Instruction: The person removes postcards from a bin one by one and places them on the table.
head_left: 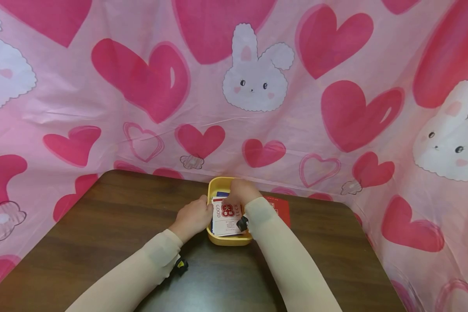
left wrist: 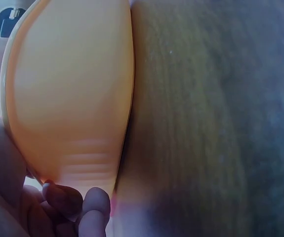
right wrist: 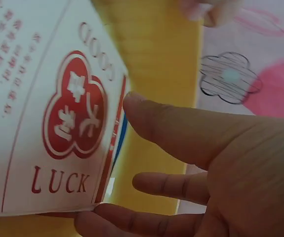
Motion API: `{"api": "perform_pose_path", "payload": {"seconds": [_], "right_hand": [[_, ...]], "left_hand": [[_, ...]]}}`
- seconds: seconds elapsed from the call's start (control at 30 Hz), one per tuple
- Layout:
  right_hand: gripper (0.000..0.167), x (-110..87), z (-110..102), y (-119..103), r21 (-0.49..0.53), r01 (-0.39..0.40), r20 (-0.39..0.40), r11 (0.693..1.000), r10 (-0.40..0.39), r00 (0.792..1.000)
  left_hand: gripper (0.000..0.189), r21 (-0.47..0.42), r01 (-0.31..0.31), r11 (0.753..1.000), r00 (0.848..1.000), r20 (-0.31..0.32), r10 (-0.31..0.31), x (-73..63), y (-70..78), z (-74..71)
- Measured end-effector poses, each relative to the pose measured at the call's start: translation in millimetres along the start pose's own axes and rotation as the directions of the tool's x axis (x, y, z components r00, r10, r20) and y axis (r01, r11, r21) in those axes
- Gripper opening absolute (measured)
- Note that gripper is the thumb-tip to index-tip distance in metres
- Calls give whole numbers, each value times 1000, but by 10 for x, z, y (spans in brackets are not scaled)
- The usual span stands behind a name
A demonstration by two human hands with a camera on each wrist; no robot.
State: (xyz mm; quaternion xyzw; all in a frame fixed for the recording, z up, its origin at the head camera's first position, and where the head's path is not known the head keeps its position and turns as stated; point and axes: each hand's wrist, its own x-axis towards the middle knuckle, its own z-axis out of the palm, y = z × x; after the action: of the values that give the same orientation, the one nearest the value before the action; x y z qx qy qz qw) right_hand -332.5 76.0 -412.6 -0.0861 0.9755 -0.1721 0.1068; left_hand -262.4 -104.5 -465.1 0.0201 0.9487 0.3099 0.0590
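A yellow plastic bin [head_left: 229, 241] stands near the back of the table. My left hand [head_left: 193, 218] grips its left rim, with curled fingers [left wrist: 96, 203] low against the outer wall in the left wrist view. In the bin lies a white card [head_left: 222, 226] printed "GOOD LUCK" around a red emblem, over something blue [head_left: 220, 194]. My right hand [head_left: 239, 193] reaches into the bin from the right. In the right wrist view its thumb [right wrist: 166, 126] touches the card's edge and a fingertip meets the corner, holding the card between them.
A red printed card or envelope [head_left: 281, 210] lies right of the bin, partly behind my right sleeve [head_left: 284, 255]. The dark wooden table [head_left: 121, 216] meets a pink curtain [head_left: 210, 99] with hearts and rabbits close behind the bin.
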Motion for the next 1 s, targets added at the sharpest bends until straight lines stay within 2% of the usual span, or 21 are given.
{"api": "perform_pose_path", "payload": {"seconds": [0.17,0.4,0.63,0.77,0.9,1.0], "right_hand": [[34,28,77,-34,-140,44,-49,989,-51,997],[32,62,113,-52,-152,36,-35,988,-42,999],[28,31,70,-70,-234,35,-114,972,-63,991],[32,30,27,-57,-177,49,-101,983,-67,993],[52,44,-54,-12,-19,86,-59,996,-87,994],[56,58,-115,50,101,112,-43,989,-108,993]], "left_hand": [[46,-6,6,1000,1000,2,-6,-2,8,12],[46,-5,27,1000,1000,12,-27,-5,20,17],[46,37,17,999,1000,-2,-17,0,21,4],[45,67,10,998,1000,-11,-9,9,9,15],[45,93,3,996,1000,-24,-1,16,5,23],[44,100,2,995,1000,-31,1,18,11,25]]}}
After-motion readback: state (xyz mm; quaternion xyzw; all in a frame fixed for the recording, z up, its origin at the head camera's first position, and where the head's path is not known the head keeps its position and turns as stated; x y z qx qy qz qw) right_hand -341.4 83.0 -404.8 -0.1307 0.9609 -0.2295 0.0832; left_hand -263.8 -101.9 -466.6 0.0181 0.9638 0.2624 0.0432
